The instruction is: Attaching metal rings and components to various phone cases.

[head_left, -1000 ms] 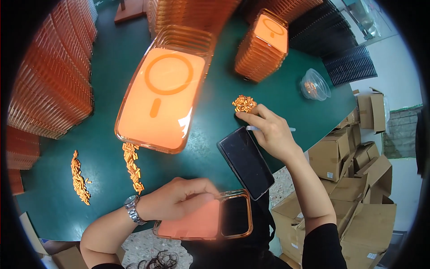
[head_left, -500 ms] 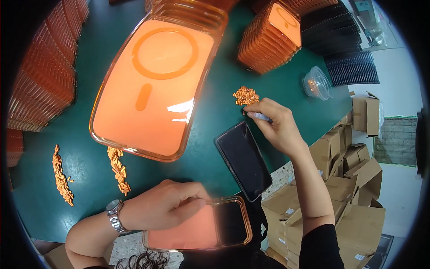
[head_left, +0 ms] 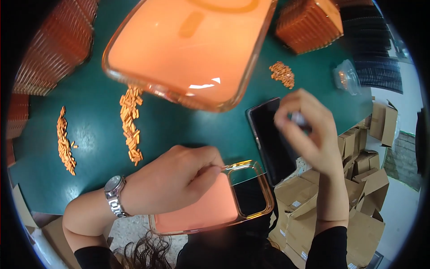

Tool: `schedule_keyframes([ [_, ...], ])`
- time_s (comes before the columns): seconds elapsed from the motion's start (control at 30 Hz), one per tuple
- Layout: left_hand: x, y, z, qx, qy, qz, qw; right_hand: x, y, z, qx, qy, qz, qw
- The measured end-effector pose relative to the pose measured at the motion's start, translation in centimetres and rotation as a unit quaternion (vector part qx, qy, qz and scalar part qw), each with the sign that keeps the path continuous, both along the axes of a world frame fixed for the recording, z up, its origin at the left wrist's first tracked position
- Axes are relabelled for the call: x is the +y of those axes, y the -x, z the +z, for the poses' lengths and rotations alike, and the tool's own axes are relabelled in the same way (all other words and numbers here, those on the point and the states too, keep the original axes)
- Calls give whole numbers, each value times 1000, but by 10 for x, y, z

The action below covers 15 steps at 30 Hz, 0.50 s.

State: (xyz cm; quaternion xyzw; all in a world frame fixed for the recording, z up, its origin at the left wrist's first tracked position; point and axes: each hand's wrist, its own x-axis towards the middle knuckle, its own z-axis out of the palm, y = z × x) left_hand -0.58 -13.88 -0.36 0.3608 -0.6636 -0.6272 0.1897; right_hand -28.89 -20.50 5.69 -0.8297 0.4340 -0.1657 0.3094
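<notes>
Left hand (head_left: 172,179) fingers curled, holding orange phone case (head_left: 210,201) at table's near edge. Case lies long way left-right, shiny clear rim, camera hole on right. Right hand (head_left: 307,130) pinches small blurry thing above black phone (head_left: 273,139).

Silver metal-link wristwatch (head_left: 114,195) on left wrist; black sleeves pushed up both forearms.

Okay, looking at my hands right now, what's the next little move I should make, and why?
Probably bring the right hand down to the orange phone case that the left hand grips at its top edge. The right fingers pinch something small, too blurred to name, above the black phone, apart from the case, whose camera opening faces that hand.
</notes>
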Motion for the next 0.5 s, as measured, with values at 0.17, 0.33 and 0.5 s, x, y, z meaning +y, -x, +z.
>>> schedule_keyframes([
  [0.17,2,2,3,-20,11,6,1000,37,-34,0,38,-30,132,990],
  [0.33,9,3,2,-28,45,19,998,42,-38,-9,54,3,170,984],
  [0.5,12,5,-3,-16,44,30,998,45,-39,-8,77,27,185,979],
])
